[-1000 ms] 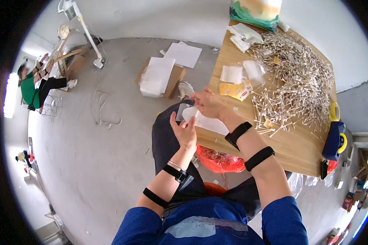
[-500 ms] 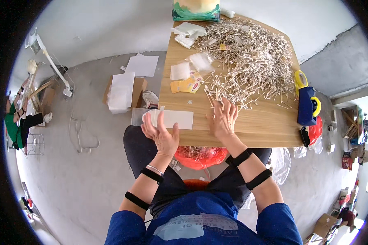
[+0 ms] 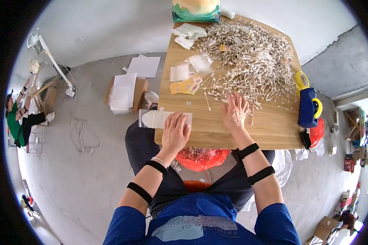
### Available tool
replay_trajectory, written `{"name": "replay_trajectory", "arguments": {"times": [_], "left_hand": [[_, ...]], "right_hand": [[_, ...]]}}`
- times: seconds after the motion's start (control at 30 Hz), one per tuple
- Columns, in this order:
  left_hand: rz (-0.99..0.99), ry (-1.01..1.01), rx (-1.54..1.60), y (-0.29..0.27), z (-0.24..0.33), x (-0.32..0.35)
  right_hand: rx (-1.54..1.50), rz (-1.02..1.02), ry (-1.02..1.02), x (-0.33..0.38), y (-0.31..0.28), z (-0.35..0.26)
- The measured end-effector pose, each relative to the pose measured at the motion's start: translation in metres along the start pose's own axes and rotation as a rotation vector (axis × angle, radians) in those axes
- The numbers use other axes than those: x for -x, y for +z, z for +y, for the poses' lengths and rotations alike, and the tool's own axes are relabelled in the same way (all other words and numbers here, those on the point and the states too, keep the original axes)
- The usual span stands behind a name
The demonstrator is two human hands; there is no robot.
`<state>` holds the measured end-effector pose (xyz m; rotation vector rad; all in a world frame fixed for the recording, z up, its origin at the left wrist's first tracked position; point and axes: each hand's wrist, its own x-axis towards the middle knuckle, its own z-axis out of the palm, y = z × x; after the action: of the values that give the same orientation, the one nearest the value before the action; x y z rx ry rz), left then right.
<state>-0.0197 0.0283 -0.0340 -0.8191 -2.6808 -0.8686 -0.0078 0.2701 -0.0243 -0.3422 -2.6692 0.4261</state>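
A large heap of cotton swabs [image 3: 253, 57] covers the far right of the wooden table [image 3: 208, 134]. At the heap's near edge my right hand [image 3: 235, 113] lies with its fingers apart, touching loose swabs. My left hand [image 3: 176, 132] rests flat, fingers stretched, over the right part of a clear plastic bag [image 3: 151, 119] with a white card in it. That bag lies along the table's near left edge, its left end jutting past the edge. Yellow printed cards [image 3: 186, 85] and small clear bags [image 3: 180, 72] are beyond my left hand.
A blue tape dispenser [image 3: 306, 108] with yellow rolls stands on the table's right edge. A red bag [image 3: 202, 158] hangs under the near edge. Left of the table, a cardboard box [image 3: 140, 92] carries white sheets. Another person in green [image 3: 16, 122] is far left.
My left hand has moved right and come down over the bag. My right hand has shifted slightly right along the heap's edge, and a few swabs there lie differently.
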Motion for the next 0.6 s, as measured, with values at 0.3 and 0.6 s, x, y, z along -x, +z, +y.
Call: {"name": "replay_trajectory", "arguments": {"times": [0.3,0.6], "left_hand": [[0.031,0.023,-0.019,0.002,-0.001,0.000],[0.019,0.013,-0.006,-0.001,0.001,-0.002]], "right_hand": [[-0.232,-0.113,-0.118,0.022,0.014,-0.026],[-0.238,-0.138,-0.211,0.050,-0.003,-0.034]]}}
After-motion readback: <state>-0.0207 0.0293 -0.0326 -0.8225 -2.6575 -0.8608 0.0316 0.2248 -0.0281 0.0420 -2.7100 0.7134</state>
